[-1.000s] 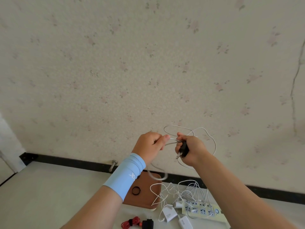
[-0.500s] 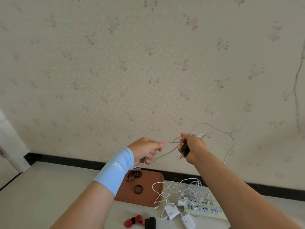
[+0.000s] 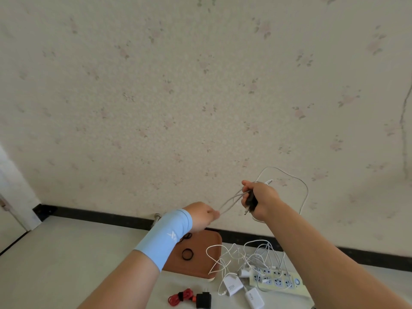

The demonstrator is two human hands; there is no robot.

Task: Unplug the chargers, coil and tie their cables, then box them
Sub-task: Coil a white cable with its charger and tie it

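My right hand is raised in front of the wall and grips a black charger together with loops of its white cable. Several strands of that cable run down-left to my left hand, which pinches them. My left wrist wears a light blue band. Below on the table lie two white chargers with tangled white cables beside a power strip. A black charger with a tied red cable lies at the front edge of view.
A brown tray with black rubber bands sits on the white table against the flowered wall. A black baseboard runs along the wall's foot. A white door frame stands at the far left.
My left hand has moved down and left, away from my right hand, drawing the cable strands out taut. The loop over my right hand has grown wider to the right.
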